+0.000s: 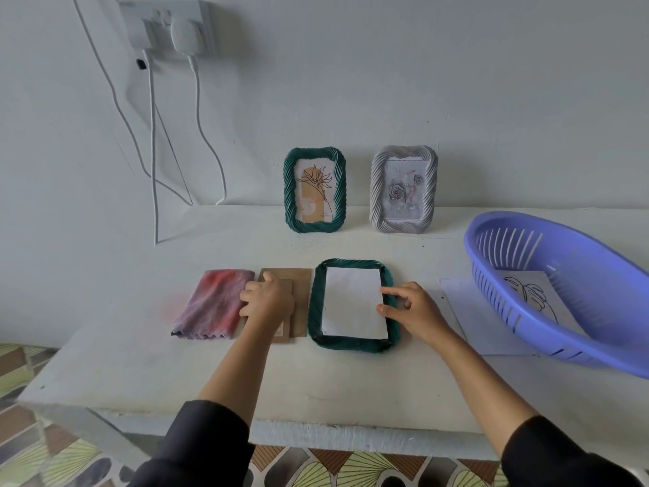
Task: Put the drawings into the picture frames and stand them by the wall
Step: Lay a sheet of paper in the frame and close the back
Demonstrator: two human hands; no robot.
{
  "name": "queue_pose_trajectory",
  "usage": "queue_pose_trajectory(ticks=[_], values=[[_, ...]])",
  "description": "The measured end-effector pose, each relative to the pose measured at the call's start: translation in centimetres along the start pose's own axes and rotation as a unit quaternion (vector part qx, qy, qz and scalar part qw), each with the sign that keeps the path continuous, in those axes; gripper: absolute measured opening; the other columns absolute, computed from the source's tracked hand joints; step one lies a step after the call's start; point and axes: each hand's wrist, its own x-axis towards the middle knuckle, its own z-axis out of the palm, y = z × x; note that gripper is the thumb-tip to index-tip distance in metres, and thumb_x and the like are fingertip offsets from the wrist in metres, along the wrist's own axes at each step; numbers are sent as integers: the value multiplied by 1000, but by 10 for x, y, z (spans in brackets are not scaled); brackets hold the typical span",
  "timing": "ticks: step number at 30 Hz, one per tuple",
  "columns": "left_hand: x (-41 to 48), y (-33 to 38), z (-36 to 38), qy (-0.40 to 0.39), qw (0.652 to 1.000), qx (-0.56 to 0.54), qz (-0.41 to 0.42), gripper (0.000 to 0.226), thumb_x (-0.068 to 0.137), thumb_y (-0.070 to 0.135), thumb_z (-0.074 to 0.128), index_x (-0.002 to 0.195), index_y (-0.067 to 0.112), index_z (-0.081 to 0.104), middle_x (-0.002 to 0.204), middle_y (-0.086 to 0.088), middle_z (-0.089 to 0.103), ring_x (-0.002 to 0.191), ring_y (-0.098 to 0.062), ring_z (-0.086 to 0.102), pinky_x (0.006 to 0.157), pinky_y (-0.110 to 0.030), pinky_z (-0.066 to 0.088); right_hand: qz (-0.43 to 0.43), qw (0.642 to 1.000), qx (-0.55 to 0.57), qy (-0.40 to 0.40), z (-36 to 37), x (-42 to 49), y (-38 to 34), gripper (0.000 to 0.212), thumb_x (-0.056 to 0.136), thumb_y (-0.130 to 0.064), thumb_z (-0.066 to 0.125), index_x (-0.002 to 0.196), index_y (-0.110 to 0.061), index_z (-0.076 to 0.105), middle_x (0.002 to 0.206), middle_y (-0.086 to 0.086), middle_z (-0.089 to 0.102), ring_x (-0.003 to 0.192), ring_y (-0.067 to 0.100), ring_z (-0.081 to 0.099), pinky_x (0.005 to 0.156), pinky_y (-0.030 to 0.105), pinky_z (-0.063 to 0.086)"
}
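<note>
- Drawing (351, 304) lies blank side up inside the face-down green frame (316, 311) at the middle of the table (316, 381), probably so that its picture faces the front.
- Right hand (414, 311), at this frame's 3 o'clock, has its fingers loosely stretched. Index and thumb tips press the paper's right edge and grasp nothing, likely seating it in the recess.
- Left hand (268, 300), at 9 o'clock, curls its fingers over the cardboard backing board (302, 293), apparently taking hold of it to close the back.
- Folded cloth (214, 304) lies against the board's 9 o'clock side.
- Farther toward 3 o'clock, a blue basket (470, 247) sits on a white sheet (463, 318) and holds a second drawing (537, 293), seemingly waiting.
- At 12 o'clock, a filled green frame (315, 189) and a grey frame (404, 189) stand upright by the wall (386, 82), apparently finished.
</note>
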Motion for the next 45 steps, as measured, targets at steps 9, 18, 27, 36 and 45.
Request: queue_pose_trajectory(ticks=[9,18,27,36,45], values=[[10,-9,-12,12,996,-92,19,68,71,28,69,130,16,39,128,-16,47,121,-33,37,87,-38,33,13,1000,-1,-5,0,-1,-3,41,81,-26,68,122,-21,60,105,-2,45,86,14,43,80,24,34],[4,-5,-39,124,959,-227,116,72,71,21,72,133,22,37,121,-12,53,108,-30,52,83,-36,44,24,1000,10,-18,-3,-3,-6,42,82,-26,68,122,-21,60,109,-3,46,93,13,45,82,23,34],[-38,43,-13,-180,887,-393,163,78,68,6,80,135,18,40,113,-9,56,92,-26,61,73,-34,56,23,994,94,50,-9,-11,-32,33,90,-29,55,122,-19,58,98,1,58,84,12,54,79,25,41],[-35,55,4,-109,949,-225,193,61,76,32,74,127,13,46,124,-8,33,76,-13,47,80,-25,44,62,997,54,5,-7,-4,-45,36,87,-13,56,123,-17,59,91,24,70,92,33,66,85,40,50],[-29,55,6,-87,961,-160,207,46,78,37,71,110,8,57,113,-11,37,87,-18,39,77,-25,38,95,995,33,-4,-2,5,-44,32,85,-14,58,117,-16,64,93,16,72,92,28,66,86,40,50]])
